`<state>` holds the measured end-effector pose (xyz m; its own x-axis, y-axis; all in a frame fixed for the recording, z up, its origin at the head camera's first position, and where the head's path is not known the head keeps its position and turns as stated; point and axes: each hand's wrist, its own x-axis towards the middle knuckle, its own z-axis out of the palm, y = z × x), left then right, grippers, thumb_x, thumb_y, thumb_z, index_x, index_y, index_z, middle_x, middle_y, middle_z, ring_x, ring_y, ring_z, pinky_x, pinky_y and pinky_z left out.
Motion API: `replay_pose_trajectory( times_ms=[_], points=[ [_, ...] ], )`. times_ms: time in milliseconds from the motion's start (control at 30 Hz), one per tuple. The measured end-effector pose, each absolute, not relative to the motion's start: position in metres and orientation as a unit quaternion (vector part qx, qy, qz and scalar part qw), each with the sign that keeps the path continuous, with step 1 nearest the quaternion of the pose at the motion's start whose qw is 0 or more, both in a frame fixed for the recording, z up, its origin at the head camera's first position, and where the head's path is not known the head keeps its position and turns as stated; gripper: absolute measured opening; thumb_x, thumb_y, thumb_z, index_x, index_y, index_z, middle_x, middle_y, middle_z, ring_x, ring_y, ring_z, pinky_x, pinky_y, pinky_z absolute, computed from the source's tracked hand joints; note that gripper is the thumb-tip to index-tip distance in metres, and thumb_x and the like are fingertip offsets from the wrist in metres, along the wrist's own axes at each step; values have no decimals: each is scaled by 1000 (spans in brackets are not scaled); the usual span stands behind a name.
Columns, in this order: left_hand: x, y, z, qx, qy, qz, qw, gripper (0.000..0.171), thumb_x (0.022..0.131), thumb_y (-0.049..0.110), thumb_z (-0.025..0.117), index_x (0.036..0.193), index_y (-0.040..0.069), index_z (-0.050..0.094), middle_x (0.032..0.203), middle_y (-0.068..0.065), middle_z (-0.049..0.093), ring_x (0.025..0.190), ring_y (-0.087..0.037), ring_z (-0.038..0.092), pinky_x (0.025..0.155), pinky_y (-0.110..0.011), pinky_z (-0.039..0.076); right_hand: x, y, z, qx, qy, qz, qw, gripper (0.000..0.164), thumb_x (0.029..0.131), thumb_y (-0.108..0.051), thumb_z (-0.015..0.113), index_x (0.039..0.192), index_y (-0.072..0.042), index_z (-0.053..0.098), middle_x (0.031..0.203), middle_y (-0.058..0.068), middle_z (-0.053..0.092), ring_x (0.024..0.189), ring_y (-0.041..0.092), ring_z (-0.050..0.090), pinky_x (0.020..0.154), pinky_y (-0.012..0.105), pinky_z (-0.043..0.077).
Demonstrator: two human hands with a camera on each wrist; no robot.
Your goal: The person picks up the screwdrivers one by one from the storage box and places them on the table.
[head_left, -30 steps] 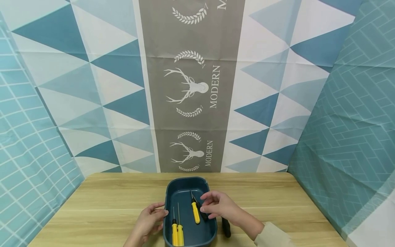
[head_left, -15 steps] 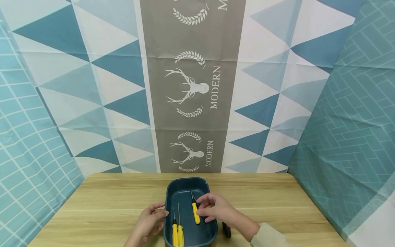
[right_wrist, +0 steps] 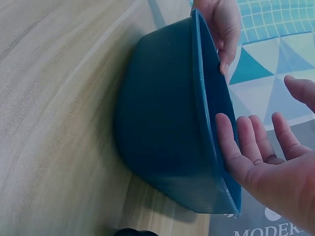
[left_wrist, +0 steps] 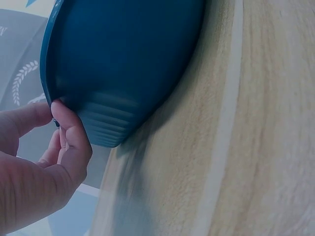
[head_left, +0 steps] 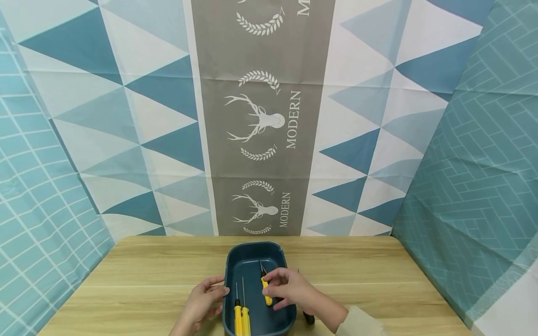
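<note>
A dark blue plastic bin (head_left: 255, 249) stands on the table. My left hand (head_left: 203, 298) pinches its left rim between thumb and fingers, as the left wrist view also shows. My right hand (head_left: 290, 288) is over the bin's right side, fingers spread and holding nothing in the right wrist view. In the head view its fingertips overlap a yellow-handled screwdriver (head_left: 268, 299) lying in the bin. Two more yellow-handled screwdrivers, one with a black collar (head_left: 238, 317) and one all yellow (head_left: 245, 319), lie side by side at the near left inside. A black-handled tool beside the right screwdriver is mostly hidden by my hand.
On the table just right of the bin lies a black-handled tool (head_left: 308, 319), partly under my right forearm. The wood-grain table (head_left: 168, 266) ends at a patterned cloth backdrop (head_left: 256, 140) behind the bin.
My right hand has shifted left over the bin, from the black handle to above the yellow-handled screwdriver. The left hand and the bin have stayed in place.
</note>
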<state>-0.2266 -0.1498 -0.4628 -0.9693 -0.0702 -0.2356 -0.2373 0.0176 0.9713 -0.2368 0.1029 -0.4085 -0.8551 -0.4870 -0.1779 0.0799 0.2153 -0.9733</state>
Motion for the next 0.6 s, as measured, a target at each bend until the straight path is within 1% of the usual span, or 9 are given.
replay_pose_trajectory(
  times_ms=[367,600],
  points=[
    [-225,-150,-462,-111,710,693,64,52,84,12,66,129,-4,45,98,-9,63,74,-17,60,59,-27,51,-237,100,-413,-137,736,-619,237,34,83,-20,71,112,-6,59,90,3,61,84,17,63,69,35,57],
    [-226,-150,-463,-107,711,692,63,53,85,13,66,130,-5,45,98,-9,63,75,-17,61,59,-27,51,-235,95,-414,-127,744,-610,241,31,84,-19,69,111,-7,60,88,2,60,80,15,62,69,37,57]
  ],
)
